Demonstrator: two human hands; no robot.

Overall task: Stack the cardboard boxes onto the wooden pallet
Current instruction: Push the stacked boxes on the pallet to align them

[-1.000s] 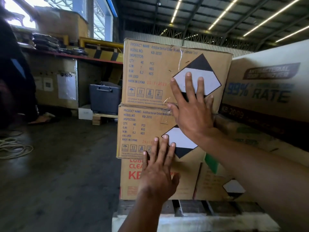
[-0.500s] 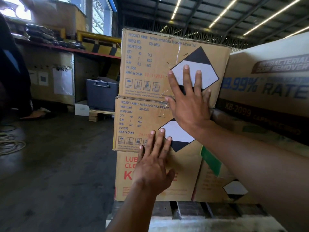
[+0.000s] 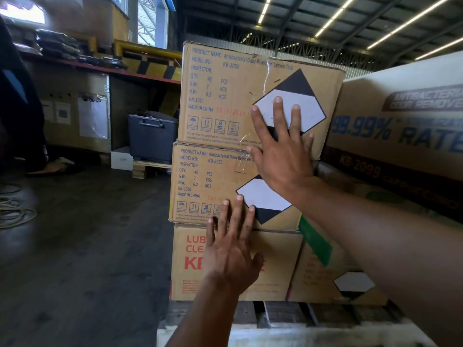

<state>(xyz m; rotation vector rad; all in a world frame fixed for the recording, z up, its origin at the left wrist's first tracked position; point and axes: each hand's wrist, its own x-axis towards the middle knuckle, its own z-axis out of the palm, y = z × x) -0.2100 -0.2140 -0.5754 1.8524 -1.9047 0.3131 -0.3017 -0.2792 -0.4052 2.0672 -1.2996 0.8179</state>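
Three cardboard boxes stand stacked on the wooden pallet (image 3: 280,316). The top box (image 3: 220,96) and the middle box (image 3: 208,181) carry blue print and black-and-white diamond labels. The bottom box (image 3: 190,271) has red lettering. My right hand (image 3: 280,151) presses flat with straight fingers across the seam between top and middle box. My left hand (image 3: 230,249) lies flat, fingers spread, over the seam between middle and bottom box. A second bottom box (image 3: 325,276) sits to the right, partly hidden by my right arm.
A large printed carton (image 3: 400,136) stands on the right, against the stack. On the left is dark open floor with a coiled rope (image 3: 15,211). Behind are a dark plastic crate (image 3: 152,139) on a small pallet, a workbench and a person's dark clothing (image 3: 17,101).
Both hands stay flat on the same boxes. The view has drifted slightly, so the stack sits a little lower and left in the frame; the boxes look unmoved.
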